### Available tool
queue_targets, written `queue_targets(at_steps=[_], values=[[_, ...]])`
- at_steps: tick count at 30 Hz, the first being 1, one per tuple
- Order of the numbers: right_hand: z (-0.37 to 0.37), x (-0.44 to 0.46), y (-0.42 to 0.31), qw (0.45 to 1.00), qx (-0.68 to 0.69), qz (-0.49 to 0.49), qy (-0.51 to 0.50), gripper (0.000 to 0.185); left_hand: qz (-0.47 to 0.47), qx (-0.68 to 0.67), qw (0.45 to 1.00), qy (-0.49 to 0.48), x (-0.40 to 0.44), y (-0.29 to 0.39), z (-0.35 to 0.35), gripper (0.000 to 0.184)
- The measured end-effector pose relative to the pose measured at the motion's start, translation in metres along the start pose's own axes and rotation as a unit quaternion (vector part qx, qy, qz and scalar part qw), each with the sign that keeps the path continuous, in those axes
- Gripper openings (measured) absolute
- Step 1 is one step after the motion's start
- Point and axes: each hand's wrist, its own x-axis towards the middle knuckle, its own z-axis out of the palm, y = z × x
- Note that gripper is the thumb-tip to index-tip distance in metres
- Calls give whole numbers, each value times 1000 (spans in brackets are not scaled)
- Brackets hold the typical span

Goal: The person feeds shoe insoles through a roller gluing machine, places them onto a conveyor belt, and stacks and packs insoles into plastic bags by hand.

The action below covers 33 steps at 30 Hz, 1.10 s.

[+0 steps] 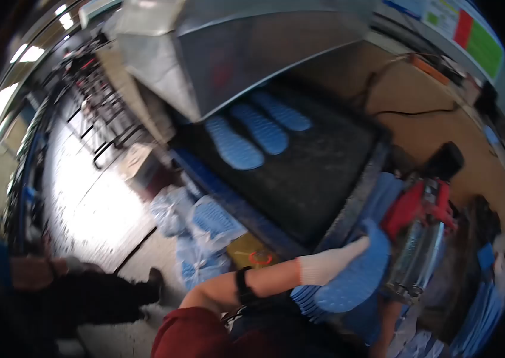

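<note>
My left hand (pixel 337 261), in a white knit glove, is closed on the edge of a blue shoe sole (pixel 357 277). The sole is tilted in front of my body, its dotted face partly towards me. Under its lower end shows a stack of blue soles (pixel 307 303). Of my right side, a strip of bare forearm (pixel 388 322) appears below a metal roller device (pixel 419 250) with red parts; the fingers are hidden. Beyond my left hand, three blue soles (pixel 233 146) lie side by side on a dark conveyor belt (pixel 300 191), their far ends under a metal hood (pixel 252 53).
The conveyor's blue frame (pixel 240 209) runs along its left side. Clear plastic bags with blue contents (pixel 205 232) and a cardboard box (pixel 139 164) stand on the floor at left. Another person's dark-trousered leg (pixel 109 292) is at far left. More blue pieces (pixel 482 316) sit at lower right.
</note>
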Motion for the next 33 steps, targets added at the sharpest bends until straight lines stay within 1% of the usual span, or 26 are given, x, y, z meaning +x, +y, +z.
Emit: queue_targets(at_steps=[2,4,5,6,7,8,9,10,11,12,13,15,16,17,19,20,21,22,23,25,26,27,30,31,32,33], values=[[-11,5,-25,998,-68,-10,-3,43,76,1,995,60,-14,25,30,47],[-13,7,-32,997,-55,-25,42,43,160,68,968,181,-22,84,77,42],[-13,7,-32,995,-39,-52,78,43,182,35,969,163,-13,110,62,40],[-9,3,-22,998,-18,25,-46,54,242,76,959,128,1,145,33,39],[-11,3,-24,998,-19,28,-44,54,301,115,942,92,14,182,14,38],[-13,3,-29,1000,-7,-2,5,49,358,166,896,203,19,214,23,41],[-16,3,-33,998,5,-33,53,45,387,325,814,286,24,252,13,44],[-18,3,-36,998,2,-30,56,45,395,146,868,263,34,284,-4,44],[-20,3,-39,995,38,-51,73,46,407,-44,879,242,43,315,-20,48],[-22,5,-40,990,74,-73,93,46,390,-31,891,231,39,332,-49,60],[-23,4,-39,990,71,-67,98,46,361,-90,851,371,40,339,-43,68],[-19,-1,-38,994,58,-48,82,45,358,-72,871,329,41,323,-39,76],[-16,-1,-33,993,8,-82,90,42,358,-69,871,330,49,320,-65,76],[-12,-2,-28,993,11,-82,89,42,341,-15,932,118,64,318,-114,45],[-4,-4,-15,986,155,41,42,37,318,31,947,-48,40,261,-51,21],[-8,-7,-4,987,153,55,2,36,296,49,948,-109,33,231,-23,16],[-6,-7,17,985,154,58,-42,35,277,57,948,-144,25,200,4,21],[26,-17,59,997,63,55,5,35,302,63,950,-55,12,169,36,24],[41,-24,109,997,62,33,-30,38,304,40,949,-65,8,149,37,24],[-17,-9,64,984,106,121,73,34,320,48,943,-83,11,113,18,30],[-50,-3,27,969,125,167,133,33,317,149,907,233,-8,91,66,49],[-75,1,-4,955,138,198,173,32,307,186,903,236,-14,80,73,63],[-122,8,-58,928,168,253,216,31,330,203,887,251,-13,53,83,62],[-110,11,-31,928,169,250,217,31,323,212,890,241,-12,49,87,62],[-89,17,14,948,100,145,265,32,317,221,893,230,-10,44,91,62],[-88,20,19,950,29,37,308,33,318,222,892,231,-5,39,92,62]])
